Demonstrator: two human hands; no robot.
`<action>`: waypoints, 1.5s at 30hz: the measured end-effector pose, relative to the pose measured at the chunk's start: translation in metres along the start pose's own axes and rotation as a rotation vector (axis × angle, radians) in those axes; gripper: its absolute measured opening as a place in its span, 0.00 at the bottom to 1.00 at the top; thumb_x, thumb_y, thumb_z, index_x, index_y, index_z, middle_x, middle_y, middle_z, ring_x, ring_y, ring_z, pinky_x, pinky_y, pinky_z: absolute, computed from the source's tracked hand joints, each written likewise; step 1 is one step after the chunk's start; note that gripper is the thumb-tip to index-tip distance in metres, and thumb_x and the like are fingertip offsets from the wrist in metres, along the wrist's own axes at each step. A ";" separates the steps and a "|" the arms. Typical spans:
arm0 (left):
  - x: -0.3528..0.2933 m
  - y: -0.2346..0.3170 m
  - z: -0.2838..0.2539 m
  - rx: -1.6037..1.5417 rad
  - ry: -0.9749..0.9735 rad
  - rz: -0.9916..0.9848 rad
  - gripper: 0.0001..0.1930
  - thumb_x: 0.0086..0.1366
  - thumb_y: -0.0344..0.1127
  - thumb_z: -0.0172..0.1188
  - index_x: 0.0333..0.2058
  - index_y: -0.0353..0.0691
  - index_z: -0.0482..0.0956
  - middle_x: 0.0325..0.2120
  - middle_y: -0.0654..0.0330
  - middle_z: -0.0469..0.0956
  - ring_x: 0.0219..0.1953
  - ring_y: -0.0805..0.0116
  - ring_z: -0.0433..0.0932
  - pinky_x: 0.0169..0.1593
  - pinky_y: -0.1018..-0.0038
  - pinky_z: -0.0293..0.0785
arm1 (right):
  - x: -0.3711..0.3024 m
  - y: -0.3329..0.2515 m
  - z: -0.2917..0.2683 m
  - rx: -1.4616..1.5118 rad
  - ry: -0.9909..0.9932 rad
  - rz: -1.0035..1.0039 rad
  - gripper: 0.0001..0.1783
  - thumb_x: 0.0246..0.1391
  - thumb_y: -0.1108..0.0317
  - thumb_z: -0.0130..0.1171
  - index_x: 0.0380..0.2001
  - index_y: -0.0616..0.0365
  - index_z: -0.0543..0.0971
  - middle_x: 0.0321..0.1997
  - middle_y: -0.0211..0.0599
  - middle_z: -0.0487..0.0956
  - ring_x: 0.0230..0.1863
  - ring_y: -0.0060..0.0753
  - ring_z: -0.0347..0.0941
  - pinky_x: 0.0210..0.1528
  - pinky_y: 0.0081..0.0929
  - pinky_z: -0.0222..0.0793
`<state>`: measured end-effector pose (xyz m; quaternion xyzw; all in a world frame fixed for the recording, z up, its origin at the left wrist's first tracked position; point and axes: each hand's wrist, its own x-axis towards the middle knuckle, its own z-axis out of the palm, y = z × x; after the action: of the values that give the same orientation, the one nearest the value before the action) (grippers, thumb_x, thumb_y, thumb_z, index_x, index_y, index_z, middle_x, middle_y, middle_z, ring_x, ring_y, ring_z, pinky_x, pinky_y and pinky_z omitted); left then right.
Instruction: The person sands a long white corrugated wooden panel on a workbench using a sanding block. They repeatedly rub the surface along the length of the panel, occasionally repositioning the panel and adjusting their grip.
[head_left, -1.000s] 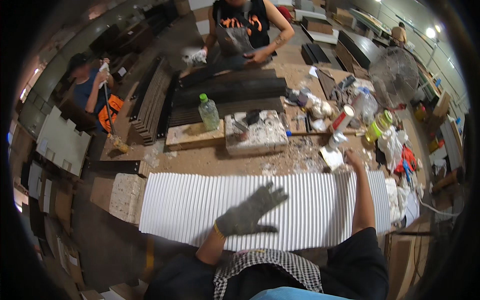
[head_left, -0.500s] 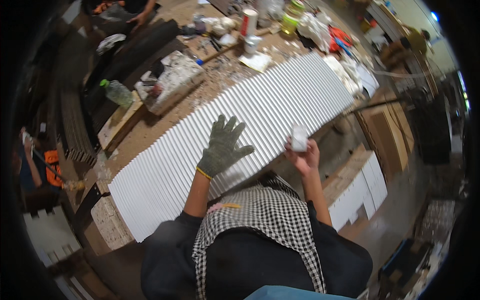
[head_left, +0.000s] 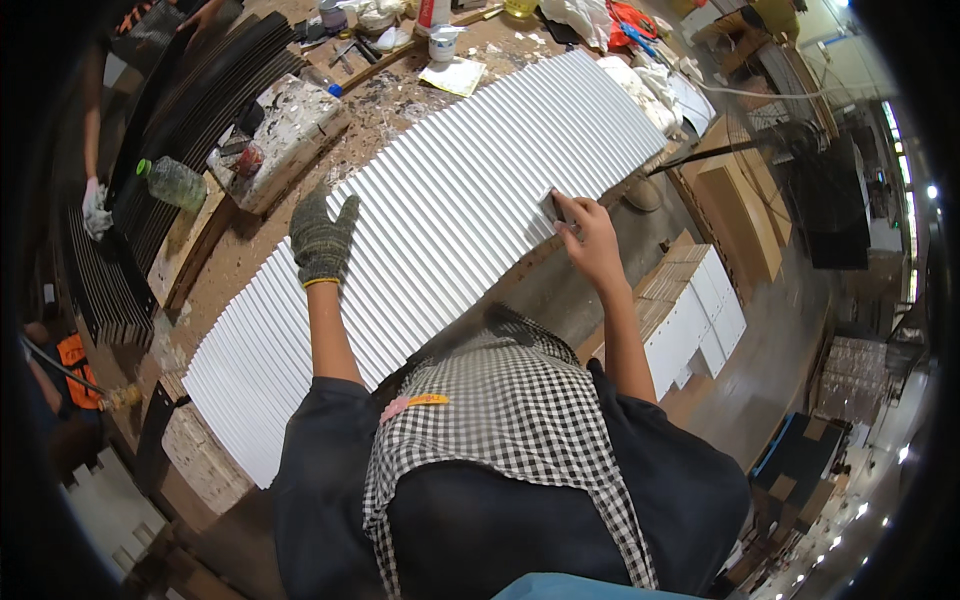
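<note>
- White ribbed panel (landmark): a long row of narrow ridges, lying slantwise along the near side of the table.
- Left hand, in a dark knit glove: at the panel's far long edge, left of its middle. Fingers close together over that edge, thumb apart on the ridges; tips not clear — cannot tell whether they grip.
- Right hand, bare: at the panel's near edge, toward its right end. Fingers pinch a small block against the ridges — block mostly covered, exact shape unclear.
- Beyond the panel's far edge, facing its right half: white cup on a sheet of paper.
- Beyond the far edge, facing its left half: speckled slab; green-capped bottle, near a wooden board; dark strips farther off.
- Co-worker's gloved hand: well apart from the panel, past the bottle.
- Off the panel's near edge, right side: white-faced stack, below table level.
- Checked apron: on the wearer, near the panel's near edge.
</note>
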<state>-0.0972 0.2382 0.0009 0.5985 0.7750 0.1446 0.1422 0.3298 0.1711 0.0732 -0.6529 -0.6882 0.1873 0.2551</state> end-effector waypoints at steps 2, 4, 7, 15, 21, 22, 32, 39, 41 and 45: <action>-0.008 -0.011 0.015 0.144 0.096 0.078 0.41 0.70 0.67 0.57 0.68 0.38 0.72 0.65 0.43 0.73 0.69 0.44 0.69 0.75 0.52 0.58 | 0.013 0.023 0.019 -0.406 0.047 -0.271 0.27 0.59 0.75 0.63 0.61 0.42 0.84 0.51 0.47 0.79 0.52 0.47 0.75 0.56 0.43 0.73; -0.009 -0.012 0.020 0.139 0.098 0.067 0.41 0.71 0.68 0.55 0.67 0.39 0.73 0.64 0.42 0.74 0.67 0.44 0.70 0.74 0.52 0.59 | 0.046 0.024 0.046 -0.320 0.147 -0.333 0.26 0.52 0.74 0.65 0.55 0.42 0.87 0.48 0.47 0.78 0.52 0.52 0.72 0.55 0.46 0.71; -0.008 -0.013 0.016 0.170 0.109 0.074 0.40 0.71 0.68 0.54 0.67 0.40 0.73 0.63 0.42 0.75 0.67 0.44 0.71 0.74 0.51 0.60 | 0.132 0.015 0.090 -0.434 0.123 -0.442 0.23 0.56 0.70 0.66 0.55 0.39 0.87 0.47 0.46 0.79 0.50 0.49 0.73 0.55 0.41 0.72; -0.003 -0.002 0.006 0.109 0.132 0.106 0.38 0.71 0.65 0.57 0.67 0.39 0.74 0.62 0.41 0.76 0.66 0.45 0.72 0.73 0.51 0.61 | 0.293 -0.018 0.152 -0.385 0.083 -0.479 0.19 0.65 0.66 0.58 0.56 0.35 0.86 0.44 0.44 0.79 0.49 0.48 0.74 0.53 0.41 0.73; -0.010 -0.014 0.021 0.112 0.189 0.102 0.38 0.69 0.65 0.59 0.64 0.38 0.76 0.59 0.41 0.78 0.63 0.44 0.74 0.73 0.49 0.61 | 0.133 0.004 0.074 -0.337 -0.081 -0.308 0.25 0.56 0.75 0.64 0.57 0.40 0.86 0.44 0.47 0.77 0.48 0.51 0.73 0.53 0.43 0.73; -0.009 -0.015 0.025 0.109 0.194 0.097 0.38 0.69 0.65 0.59 0.63 0.38 0.76 0.59 0.41 0.78 0.63 0.44 0.74 0.73 0.49 0.61 | 0.115 0.014 0.058 -0.350 -0.075 -0.313 0.26 0.53 0.75 0.65 0.55 0.43 0.86 0.45 0.48 0.77 0.47 0.53 0.73 0.53 0.43 0.73; -0.009 -0.012 0.014 0.110 0.180 0.099 0.38 0.69 0.66 0.59 0.62 0.37 0.77 0.59 0.42 0.78 0.64 0.43 0.74 0.73 0.49 0.61 | 0.225 0.011 0.127 -0.448 0.091 -0.329 0.27 0.56 0.74 0.65 0.56 0.33 0.87 0.46 0.45 0.79 0.46 0.49 0.78 0.50 0.43 0.76; -0.003 -0.007 0.012 0.106 0.138 0.092 0.37 0.70 0.65 0.59 0.63 0.37 0.78 0.60 0.43 0.79 0.64 0.45 0.75 0.73 0.51 0.62 | 0.306 0.003 0.120 -0.453 -0.045 -0.346 0.22 0.64 0.64 0.64 0.60 0.28 0.83 0.49 0.39 0.81 0.45 0.46 0.81 0.50 0.49 0.74; -0.004 -0.005 0.008 0.105 0.135 0.084 0.37 0.71 0.65 0.58 0.63 0.38 0.78 0.60 0.43 0.78 0.64 0.46 0.75 0.73 0.52 0.62 | 0.276 0.020 0.102 -0.492 -0.080 -0.357 0.23 0.63 0.65 0.64 0.60 0.30 0.83 0.48 0.40 0.80 0.45 0.47 0.81 0.51 0.51 0.73; -0.009 -0.008 0.018 0.149 0.166 0.093 0.37 0.71 0.64 0.59 0.64 0.38 0.77 0.60 0.42 0.78 0.64 0.45 0.74 0.72 0.51 0.64 | 0.152 0.048 0.038 -0.451 -0.083 -0.316 0.26 0.59 0.70 0.66 0.60 0.33 0.84 0.47 0.41 0.79 0.44 0.48 0.80 0.50 0.49 0.72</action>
<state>-0.0948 0.2288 -0.0183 0.6286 0.7642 0.1421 0.0256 0.3435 0.3286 0.0306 -0.5694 -0.8157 0.0140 0.1009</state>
